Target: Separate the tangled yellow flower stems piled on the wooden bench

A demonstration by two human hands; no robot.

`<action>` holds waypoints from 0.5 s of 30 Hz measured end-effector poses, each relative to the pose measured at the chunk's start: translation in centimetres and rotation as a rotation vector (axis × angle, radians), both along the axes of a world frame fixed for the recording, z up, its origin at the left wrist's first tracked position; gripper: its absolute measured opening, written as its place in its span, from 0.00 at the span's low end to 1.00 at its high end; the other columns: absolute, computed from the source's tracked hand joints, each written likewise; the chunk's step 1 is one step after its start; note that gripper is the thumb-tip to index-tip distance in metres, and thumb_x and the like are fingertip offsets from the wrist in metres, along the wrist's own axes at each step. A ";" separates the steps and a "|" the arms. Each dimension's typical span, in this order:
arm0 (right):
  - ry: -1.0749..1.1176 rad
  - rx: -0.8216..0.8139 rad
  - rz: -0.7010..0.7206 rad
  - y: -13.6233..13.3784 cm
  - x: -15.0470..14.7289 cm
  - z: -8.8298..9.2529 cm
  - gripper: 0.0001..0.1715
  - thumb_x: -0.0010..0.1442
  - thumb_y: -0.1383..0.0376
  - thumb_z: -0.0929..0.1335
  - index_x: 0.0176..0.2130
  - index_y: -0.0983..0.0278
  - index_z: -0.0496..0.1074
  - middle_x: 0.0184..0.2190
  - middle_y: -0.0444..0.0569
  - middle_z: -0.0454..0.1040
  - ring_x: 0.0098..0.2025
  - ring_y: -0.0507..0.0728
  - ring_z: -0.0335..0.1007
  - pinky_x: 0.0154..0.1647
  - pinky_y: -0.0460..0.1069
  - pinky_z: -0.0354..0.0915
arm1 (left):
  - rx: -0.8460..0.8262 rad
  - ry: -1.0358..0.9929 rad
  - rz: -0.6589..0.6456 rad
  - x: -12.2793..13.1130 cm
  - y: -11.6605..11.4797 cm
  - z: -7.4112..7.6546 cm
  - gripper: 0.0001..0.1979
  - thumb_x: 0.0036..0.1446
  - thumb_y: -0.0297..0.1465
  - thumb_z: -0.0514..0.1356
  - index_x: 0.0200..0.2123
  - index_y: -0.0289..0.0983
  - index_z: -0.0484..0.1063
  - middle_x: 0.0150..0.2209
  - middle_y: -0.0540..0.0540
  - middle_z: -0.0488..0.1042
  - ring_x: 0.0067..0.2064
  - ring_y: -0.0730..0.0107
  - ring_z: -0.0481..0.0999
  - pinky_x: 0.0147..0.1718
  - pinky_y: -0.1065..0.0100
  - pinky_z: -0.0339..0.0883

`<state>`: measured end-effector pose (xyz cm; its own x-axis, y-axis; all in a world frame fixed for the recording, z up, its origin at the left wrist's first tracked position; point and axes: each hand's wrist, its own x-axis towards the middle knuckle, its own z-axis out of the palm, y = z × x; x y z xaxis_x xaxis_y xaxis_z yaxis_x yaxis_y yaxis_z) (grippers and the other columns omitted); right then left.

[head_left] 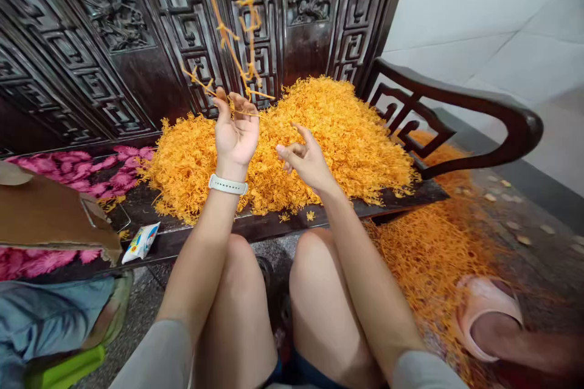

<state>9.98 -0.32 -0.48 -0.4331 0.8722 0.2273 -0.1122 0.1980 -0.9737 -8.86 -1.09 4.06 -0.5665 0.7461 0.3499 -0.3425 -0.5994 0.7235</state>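
Observation:
My left hand point(237, 137) is raised palm up over the orange pile, its fingers curled around thin orange plastic sprues point(249, 30). These branched strips with small nubs stick up above the fingertips against the carved backrest. My right hand point(306, 158) hovers a little lower, to the right and apart from the left. Its index finger and thumb are parted, the other fingers bent, and I see nothing between them. Below both hands, a large heap of small orange flower-like plastic pieces point(351, 134) covers the seat of a dark wooden bench point(387, 202).
Pink flower-like pieces point(82, 170) and a cardboard box point(50, 209) occupy the bench's left side, near a small white packet point(141, 243). A curved armrest point(483, 97) bounds the right. Orange strips point(438, 249) litter the floor by another person's foot point(495, 325). Someone's jeans-clad leg point(50, 316) is at left.

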 end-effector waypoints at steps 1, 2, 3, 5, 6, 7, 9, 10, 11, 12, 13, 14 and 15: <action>-0.013 0.048 -0.020 0.1 -0.2 -0.2 0.47 0.57 0.40 0.77 0.66 0.57 0.67 0.26 0.42 0.72 0.26 0.54 0.64 0.27 0.51 0.62 | 0.000 -0.098 -0.049 0.5 0.0 0.1 0.18 0.79 0.38 0.50 0.43 0.42 0.79 0.45 0.45 0.82 0.57 0.68 0.81 0.52 0.70 0.78; -0.030 0.108 -0.051 0.4 -0.2 -0.4 0.42 0.58 0.38 0.76 0.60 0.58 0.73 0.23 0.41 0.67 0.25 0.53 0.60 0.27 0.51 0.59 | -0.010 -0.183 -0.095 0.9 0.0 0.2 0.18 0.79 0.36 0.49 0.44 0.41 0.79 0.47 0.45 0.82 0.58 0.68 0.81 0.53 0.70 0.79; -0.053 0.178 -0.088 0.7 -0.1 -0.6 0.36 0.59 0.36 0.75 0.52 0.59 0.77 0.22 0.40 0.63 0.24 0.52 0.56 0.27 0.50 0.56 | -0.026 -0.248 -0.136 1.3 -0.1 0.4 0.18 0.80 0.34 0.48 0.46 0.41 0.79 0.49 0.44 0.82 0.60 0.67 0.80 0.53 0.69 0.79; -0.091 0.302 -0.134 1.4 0.3 -1.0 0.34 0.59 0.34 0.73 0.34 0.61 0.78 0.20 0.40 0.58 0.25 0.50 0.50 0.28 0.50 0.53 | -0.070 -0.316 -0.202 2.0 -0.3 0.7 0.19 0.80 0.32 0.45 0.51 0.40 0.77 0.53 0.42 0.81 0.63 0.64 0.79 0.55 0.67 0.80; -0.096 0.338 -0.134 1.7 0.5 -1.2 0.35 0.59 0.33 0.73 0.29 0.62 0.75 0.21 0.41 0.59 0.26 0.50 0.51 0.29 0.50 0.53 | -0.091 -0.327 -0.228 2.3 -0.4 0.9 0.19 0.80 0.31 0.44 0.54 0.40 0.76 0.56 0.41 0.80 0.65 0.63 0.78 0.55 0.65 0.80; -0.090 0.358 -0.130 1.9 0.7 -1.2 0.37 0.59 0.33 0.72 0.26 0.62 0.74 0.21 0.42 0.61 0.27 0.51 0.53 0.30 0.50 0.55 | -0.109 -0.328 -0.250 2.5 -0.5 1.0 0.19 0.80 0.30 0.44 0.56 0.39 0.74 0.58 0.41 0.78 0.66 0.62 0.77 0.56 0.65 0.80; -0.048 0.373 -0.147 2.1 0.8 -1.2 0.37 0.59 0.32 0.72 0.25 0.62 0.73 0.24 0.44 0.66 0.31 0.52 0.59 0.35 0.50 0.60 | -0.132 -0.326 -0.287 2.8 -0.6 1.2 0.20 0.80 0.28 0.42 0.59 0.38 0.71 0.61 0.41 0.76 0.68 0.64 0.75 0.58 0.66 0.79; -0.018 0.368 -0.163 2.2 0.7 -1.2 0.37 0.58 0.32 0.72 0.26 0.62 0.72 0.26 0.45 0.68 0.33 0.53 0.61 0.37 0.50 0.62 | -0.132 -0.329 -0.302 2.9 -0.6 1.2 0.20 0.80 0.26 0.41 0.59 0.37 0.70 0.61 0.41 0.76 0.68 0.65 0.75 0.59 0.68 0.78; 0.011 0.345 -0.174 2.2 0.6 -1.2 0.37 0.59 0.31 0.72 0.27 0.61 0.71 0.27 0.45 0.69 0.34 0.53 0.63 0.38 0.50 0.64 | -0.130 -0.328 -0.312 3.0 -0.6 1.2 0.20 0.79 0.24 0.40 0.60 0.37 0.69 0.61 0.42 0.75 0.68 0.67 0.75 0.60 0.70 0.77; 0.037 0.301 -0.174 2.2 0.4 -1.2 0.37 0.59 0.31 0.71 0.29 0.61 0.71 0.28 0.45 0.69 0.33 0.53 0.63 0.37 0.50 0.64 | -0.129 -0.320 -0.317 3.2 -0.5 1.1 0.20 0.79 0.23 0.40 0.60 0.37 0.68 0.61 0.43 0.75 0.68 0.68 0.75 0.61 0.71 0.76; 0.060 0.241 -0.164 2.1 0.2 -1.3 0.36 0.59 0.31 0.71 0.32 0.60 0.70 0.29 0.44 0.68 0.32 0.52 0.62 0.34 0.50 0.63 | -0.129 -0.307 -0.315 3.3 -0.4 1.0 0.20 0.78 0.22 0.42 0.61 0.38 0.68 0.61 0.43 0.76 0.68 0.69 0.74 0.61 0.71 0.76; 0.079 0.182 -0.148 1.9 0.0 -1.2 0.36 0.58 0.31 0.71 0.35 0.59 0.69 0.29 0.43 0.67 0.29 0.52 0.61 0.31 0.49 0.62 | -0.131 -0.289 -0.309 3.4 -0.2 0.9 0.19 0.78 0.21 0.43 0.60 0.38 0.68 0.61 0.44 0.76 0.69 0.69 0.74 0.62 0.71 0.75; 0.094 0.137 -0.130 1.7 -0.2 -1.2 0.36 0.58 0.30 0.72 0.39 0.58 0.69 0.28 0.42 0.67 0.28 0.51 0.60 0.29 0.48 0.60 | -0.138 -0.268 -0.299 3.6 -0.1 0.7 0.18 0.77 0.21 0.45 0.59 0.39 0.70 0.61 0.44 0.77 0.69 0.69 0.74 0.62 0.72 0.75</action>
